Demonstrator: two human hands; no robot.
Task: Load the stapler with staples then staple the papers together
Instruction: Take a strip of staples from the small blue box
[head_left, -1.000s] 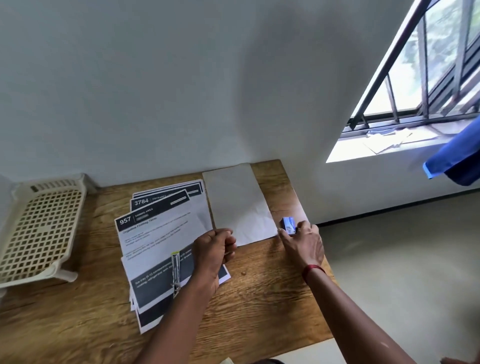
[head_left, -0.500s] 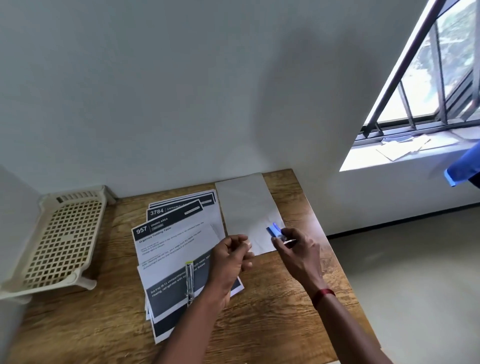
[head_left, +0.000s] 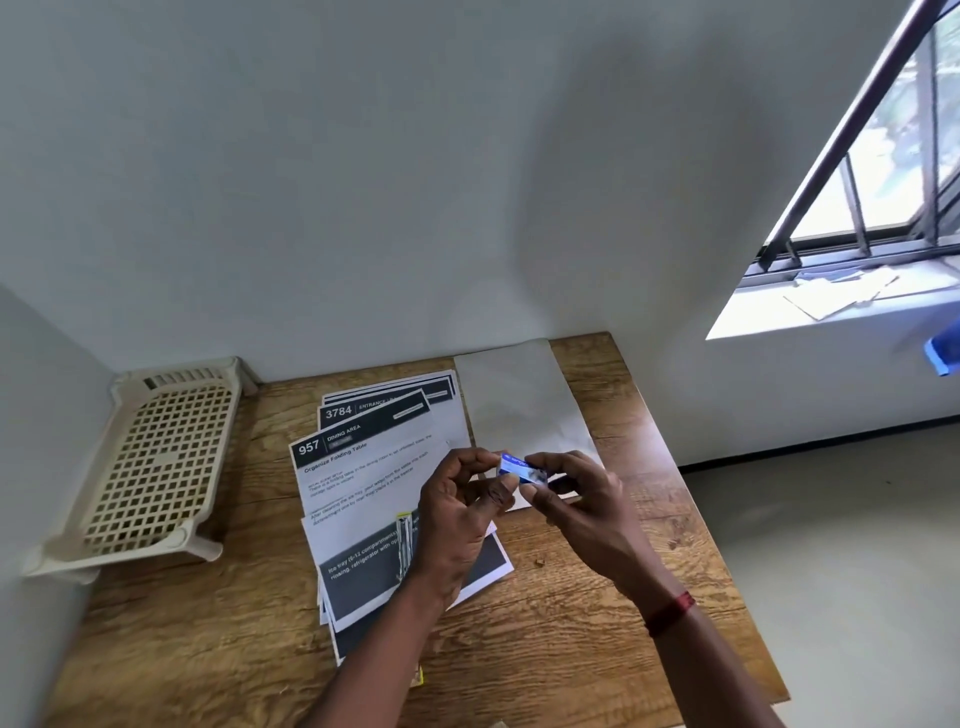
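One view only: a head-worn wide-angle camera, above the near edge of the wooden table (head_left: 545, 623), facing forward and down. Table fills the lower half, the wall (head_left: 415, 182) behind it the upper half. Both forearms enter from the bottom edge; left hand (head_left: 457, 514) and right hand (head_left: 582, 504) pinch a blue box (head_left: 519, 467), probably staples, over the table's middle, close to the lens. Window (head_left: 883, 182) right of the table, bent at the frame edge.

Over a wooden table (head_left: 597, 613), both hands, left hand (head_left: 457, 519) and right hand (head_left: 576, 499), pinch a small blue staple box (head_left: 519, 466) above fanned printed papers (head_left: 363, 478), with a cream plastic rack (head_left: 156, 467) at far left.
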